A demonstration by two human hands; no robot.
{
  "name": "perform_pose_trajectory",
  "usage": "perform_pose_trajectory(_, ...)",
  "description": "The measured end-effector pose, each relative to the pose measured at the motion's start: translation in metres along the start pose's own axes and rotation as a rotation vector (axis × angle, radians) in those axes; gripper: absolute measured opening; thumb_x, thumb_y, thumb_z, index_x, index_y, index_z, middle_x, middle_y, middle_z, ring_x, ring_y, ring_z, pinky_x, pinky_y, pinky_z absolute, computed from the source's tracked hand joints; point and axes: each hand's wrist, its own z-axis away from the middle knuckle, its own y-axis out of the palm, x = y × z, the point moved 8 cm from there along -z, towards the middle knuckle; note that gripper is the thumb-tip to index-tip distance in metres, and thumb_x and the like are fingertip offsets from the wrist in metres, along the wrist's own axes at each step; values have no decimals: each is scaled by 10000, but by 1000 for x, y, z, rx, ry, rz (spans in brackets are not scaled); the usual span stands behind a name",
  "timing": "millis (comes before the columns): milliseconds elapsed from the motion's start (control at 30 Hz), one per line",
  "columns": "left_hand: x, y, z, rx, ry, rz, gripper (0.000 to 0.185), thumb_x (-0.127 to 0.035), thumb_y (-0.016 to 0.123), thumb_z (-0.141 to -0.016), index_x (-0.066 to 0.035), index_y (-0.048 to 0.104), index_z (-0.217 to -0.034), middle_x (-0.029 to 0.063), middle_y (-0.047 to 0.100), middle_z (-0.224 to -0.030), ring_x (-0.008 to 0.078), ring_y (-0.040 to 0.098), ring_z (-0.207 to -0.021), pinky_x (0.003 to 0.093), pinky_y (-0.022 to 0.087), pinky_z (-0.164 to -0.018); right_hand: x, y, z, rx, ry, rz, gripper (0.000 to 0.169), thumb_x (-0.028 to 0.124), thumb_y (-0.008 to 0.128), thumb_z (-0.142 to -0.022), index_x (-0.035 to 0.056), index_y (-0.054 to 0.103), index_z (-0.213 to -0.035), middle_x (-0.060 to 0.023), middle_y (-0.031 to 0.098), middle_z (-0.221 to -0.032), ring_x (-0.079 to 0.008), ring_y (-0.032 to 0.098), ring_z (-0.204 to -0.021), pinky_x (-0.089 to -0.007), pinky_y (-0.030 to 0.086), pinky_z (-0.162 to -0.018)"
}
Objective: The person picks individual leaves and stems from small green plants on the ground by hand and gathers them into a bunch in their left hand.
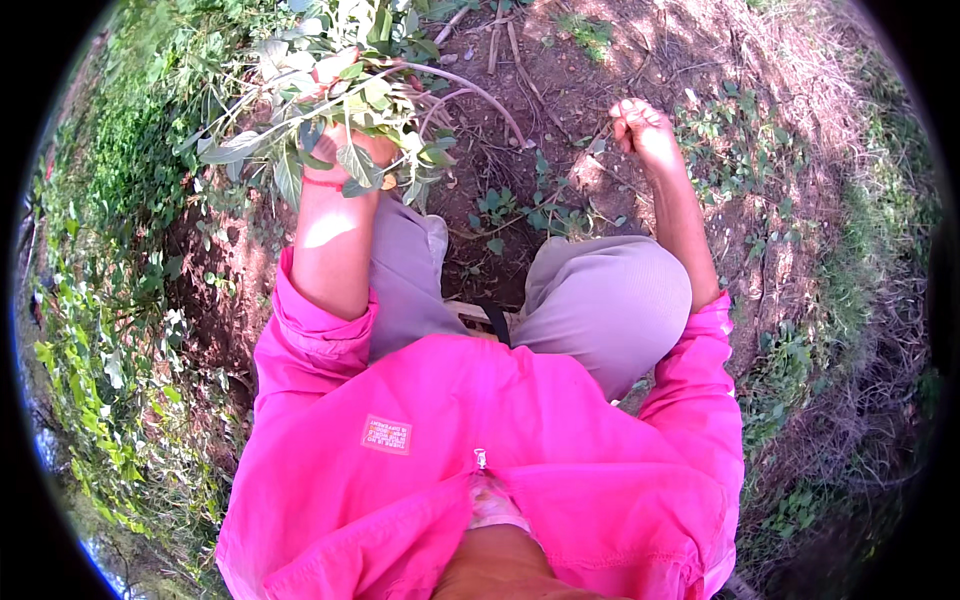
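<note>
My left hand (349,146) is at the upper left, mostly hidden behind a bunch of leafy green plants (364,97) that it holds. Long pinkish stems stick out of the bunch to the right, one curving down towards the soil. A red string circles the left wrist. My right hand (645,131) is raised over the ground at the upper right, its fingers curled in; no object shows in it. Low green weeds (555,214) grow from the brown soil between the two hands, just ahead of my bent knees.
Dense green leafy growth (127,157) lines the left side. Dry grass (817,67) and more weeds (735,142) cover the right. Thin dry sticks (525,67) lie on the soil ahead. A pale board-like thing with a black strap (495,321) shows between my legs.
</note>
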Motion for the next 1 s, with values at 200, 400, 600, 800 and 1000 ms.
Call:
perform_pose_trajectory(200, -44, -11, 23, -292, 82, -128, 407, -294, 528, -730, 36, 535, -968, 209, 584, -884, 322, 564, -748, 409, 469, -688, -169, -52, -19, -11, 330, 157, 137, 123, 434, -847, 43, 545, -849, -4, 525, -600, -69, 446, -454, -201, 358, -422)
perform_pose_trajectory(400, -22, 24, 19, -194, -45, 29, 375, -286, 464, -782, 31, 467, -982, 141, 479, -867, 266, 437, -830, 363, 411, -767, -293, -77, -13, -83, 226, 772, 261, 231, 541, -717, 28, 527, -881, -175, 561, -741, -321, 533, -755, -392, 424, -673)
perform_pose_trajectory(600, -18, 23, 10, -289, 37, -131, 435, -180, 525, -731, 26, 417, -1098, 111, 453, -930, 147, 452, -780, 313, 368, -783, -291, -50, -8, -256, 148, 917, 355, 224, 581, -710, 43, 491, -1002, -188, 521, -987, -349, 522, -881, -427, 424, -734)
perform_pose_trajectory(800, -24, 8, 11, -294, 18, -76, 463, -234, 517, -755, -23, 417, -1155, 131, 448, -1101, 141, 442, -813, 321, 350, -799, -225, -16, -24, -211, -263, 1152, 433, 187, 577, -714, 93, 453, -1118, -141, 466, -1103, -281, 475, -982, -407, 351, -858)
perform_pose_trajectory(1000, -20, 12, 11, -272, 8, -60, 526, -228, 539, -738, -15, 377, -1191, 124, 422, -1130, 141, 445, -831, 316, 336, -808, -237, -19, -65, -177, -319, 1184, 369, 78, 530, -699, 130, 494, -1063, -99, 477, -1118, -243, 459, -1028, -420, 307, -890)
